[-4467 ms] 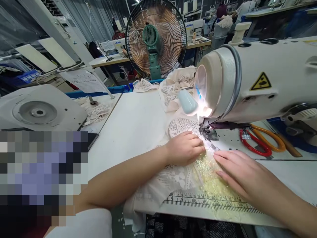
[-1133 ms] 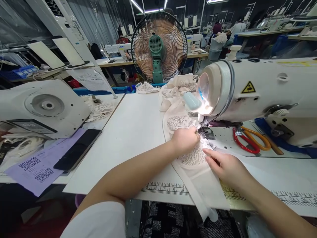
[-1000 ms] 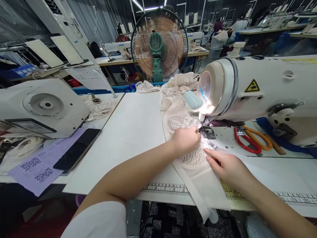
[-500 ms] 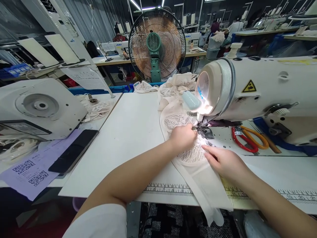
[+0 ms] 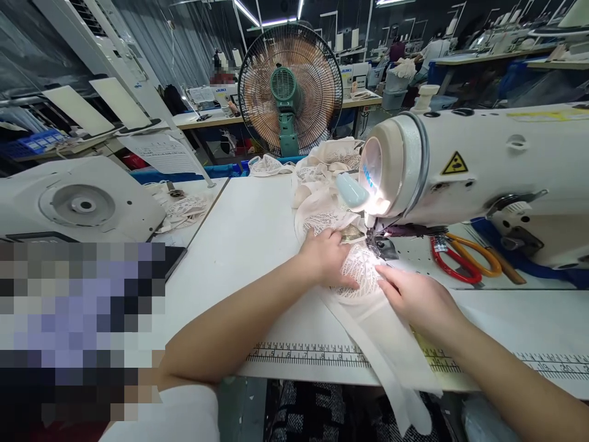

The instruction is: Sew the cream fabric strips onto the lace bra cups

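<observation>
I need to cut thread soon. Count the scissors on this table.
2: the red-handled scissors and the orange-handled scissors lie overlapping under the sewing machine arm, right of the needle. More may be hidden behind it.

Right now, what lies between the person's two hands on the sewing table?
In the head view, the pale lace fabric piece fills the gap between the left hand and right hand; both rest on it.

I see a white sewing table (image 5: 248, 245) with a printed ruler strip (image 5: 304, 355) along its near edge. On it stand the sewing machine (image 5: 483, 166) and lie cream lace fabric (image 5: 363, 279), a heap of lace pieces (image 5: 322, 169), and red-handled (image 5: 453, 264) and orange-handled scissors (image 5: 483, 258).
</observation>
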`<state>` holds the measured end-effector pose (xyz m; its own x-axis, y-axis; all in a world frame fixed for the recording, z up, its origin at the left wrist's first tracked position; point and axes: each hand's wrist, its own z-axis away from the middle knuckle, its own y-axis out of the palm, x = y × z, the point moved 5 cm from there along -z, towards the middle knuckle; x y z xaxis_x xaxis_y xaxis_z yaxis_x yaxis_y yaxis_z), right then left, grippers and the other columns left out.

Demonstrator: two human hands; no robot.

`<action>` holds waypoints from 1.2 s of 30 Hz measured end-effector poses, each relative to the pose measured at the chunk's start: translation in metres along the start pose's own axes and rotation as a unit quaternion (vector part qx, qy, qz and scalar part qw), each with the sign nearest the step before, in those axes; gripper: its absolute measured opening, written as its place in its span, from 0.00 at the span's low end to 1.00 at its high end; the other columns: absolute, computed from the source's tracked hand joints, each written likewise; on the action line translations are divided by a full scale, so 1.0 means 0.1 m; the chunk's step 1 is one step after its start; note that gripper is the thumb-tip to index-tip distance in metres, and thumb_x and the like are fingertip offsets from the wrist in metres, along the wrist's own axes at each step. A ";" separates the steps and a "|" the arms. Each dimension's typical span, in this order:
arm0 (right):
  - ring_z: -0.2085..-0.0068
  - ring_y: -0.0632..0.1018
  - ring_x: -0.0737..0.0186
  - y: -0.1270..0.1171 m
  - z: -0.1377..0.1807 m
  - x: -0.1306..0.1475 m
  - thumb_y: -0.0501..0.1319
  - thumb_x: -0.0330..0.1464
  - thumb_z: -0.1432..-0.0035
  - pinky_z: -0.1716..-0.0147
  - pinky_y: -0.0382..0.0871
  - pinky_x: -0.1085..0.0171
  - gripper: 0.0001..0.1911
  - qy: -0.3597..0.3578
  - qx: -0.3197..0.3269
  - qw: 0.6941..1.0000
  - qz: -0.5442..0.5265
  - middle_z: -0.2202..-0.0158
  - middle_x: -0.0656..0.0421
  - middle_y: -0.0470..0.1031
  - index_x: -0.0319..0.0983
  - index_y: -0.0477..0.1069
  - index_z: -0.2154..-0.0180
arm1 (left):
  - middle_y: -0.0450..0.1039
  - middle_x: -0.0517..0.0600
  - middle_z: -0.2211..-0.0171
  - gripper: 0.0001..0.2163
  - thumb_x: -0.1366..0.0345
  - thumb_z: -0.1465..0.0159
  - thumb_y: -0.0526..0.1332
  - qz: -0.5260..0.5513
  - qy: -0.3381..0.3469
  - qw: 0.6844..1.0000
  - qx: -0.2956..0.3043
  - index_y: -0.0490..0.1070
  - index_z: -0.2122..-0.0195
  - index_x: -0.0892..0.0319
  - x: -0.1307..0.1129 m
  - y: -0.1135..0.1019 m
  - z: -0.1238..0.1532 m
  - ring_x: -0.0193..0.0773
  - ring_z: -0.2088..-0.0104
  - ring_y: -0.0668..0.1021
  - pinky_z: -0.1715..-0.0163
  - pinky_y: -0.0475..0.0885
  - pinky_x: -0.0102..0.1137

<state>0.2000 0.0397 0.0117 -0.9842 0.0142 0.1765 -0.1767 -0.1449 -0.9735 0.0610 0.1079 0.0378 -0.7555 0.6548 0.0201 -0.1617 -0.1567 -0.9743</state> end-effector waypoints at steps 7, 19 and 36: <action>0.67 0.74 0.57 0.01 0.07 0.00 0.43 0.37 0.36 0.77 0.55 0.64 0.21 0.001 -0.031 0.998 0.050 0.64 0.55 0.75 0.44 0.72 0.53 | 0.51 0.61 0.37 0.39 0.37 0.47 0.56 0.062 -0.011 0.998 -0.017 0.56 0.39 0.55 0.13 0.17 -0.08 0.56 0.37 0.53 0.42 0.44 0.61; 0.68 0.75 0.61 0.08 0.14 -0.11 0.46 0.35 0.38 0.79 0.55 0.66 0.21 -0.057 -0.043 0.996 0.054 0.64 0.58 0.77 0.50 0.69 0.48 | 0.55 0.60 0.39 0.37 0.39 0.46 0.59 0.102 0.019 0.992 -0.078 0.61 0.41 0.56 0.26 0.18 -0.20 0.53 0.39 0.57 0.40 0.53 0.47; 0.71 0.76 0.53 0.04 -0.07 -0.01 0.43 0.34 0.37 0.80 0.54 0.62 0.26 -0.021 0.065 0.991 0.116 0.70 0.56 0.78 0.49 0.57 0.38 | 0.61 0.59 0.43 0.23 0.54 0.37 0.57 0.012 0.037 0.985 -0.168 0.64 0.44 0.59 0.30 -0.01 -0.22 0.48 0.45 0.66 0.43 0.58 0.43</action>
<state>0.1999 0.0457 0.0069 -0.9963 -0.0752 -0.0415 0.0601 -0.2652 -0.9623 0.0528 0.1442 0.0346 -0.7068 0.7073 -0.0085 0.0837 0.0717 -0.9939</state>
